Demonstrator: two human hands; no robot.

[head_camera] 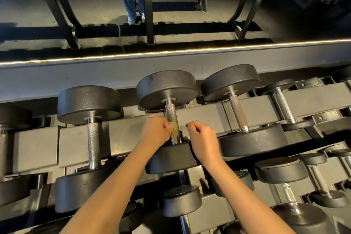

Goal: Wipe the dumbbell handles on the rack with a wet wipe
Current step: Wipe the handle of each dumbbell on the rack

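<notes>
Head view: dumbbell rack (38, 148), upper rail. Left hand (155, 132) pinches wet wipe (175, 131) against knurled handle (171, 116) of middle dumbbell (167, 85), at its near end. Right hand (202, 136) just beside handle, fingers curled, nothing held.

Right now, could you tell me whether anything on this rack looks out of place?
Nothing stands out: the dumbbells sit squarely on the rack, and the left hand holds the wet wipe against one handle.
</notes>
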